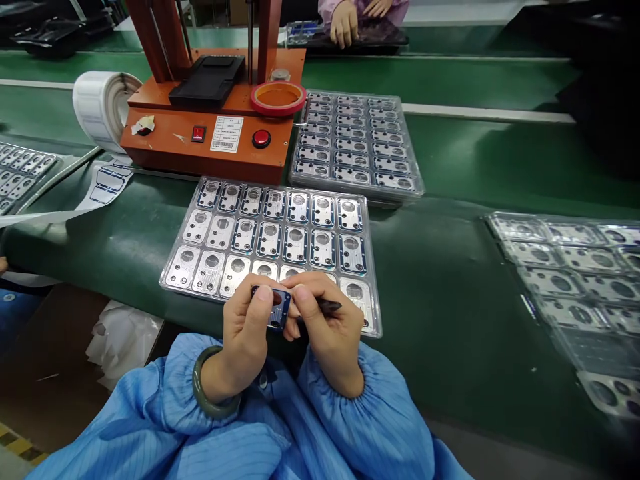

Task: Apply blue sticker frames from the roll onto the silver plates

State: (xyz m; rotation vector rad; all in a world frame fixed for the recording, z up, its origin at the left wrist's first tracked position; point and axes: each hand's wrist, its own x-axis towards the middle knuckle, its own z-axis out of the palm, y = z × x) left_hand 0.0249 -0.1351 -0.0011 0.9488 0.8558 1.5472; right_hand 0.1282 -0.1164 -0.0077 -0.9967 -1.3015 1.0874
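Note:
Between thumb and fingers my left hand (250, 323) grips a small metal plate (277, 312) with a blue edge and a round hole. My right hand (327, 320) is closed on dark tweezers (327, 307), whose far end is hidden by the fingers; its fingertips meet the plate's right edge. Both hands are above the near edge of a clear plastic tray (375, 300) filled with rows of similar silver plates. In that tray, the upper-row plates and those at middle right show blue borders, while others look plain silver.
Behind the tray stands an orange press (200, 150) with a red tape roll (279, 99) on it. A label roll (103, 110) and its strip lie left. Stacked plate trays (355, 143) sit behind, another tray (575, 267) at right. A co-worker's hand (344, 23) shows across the bench.

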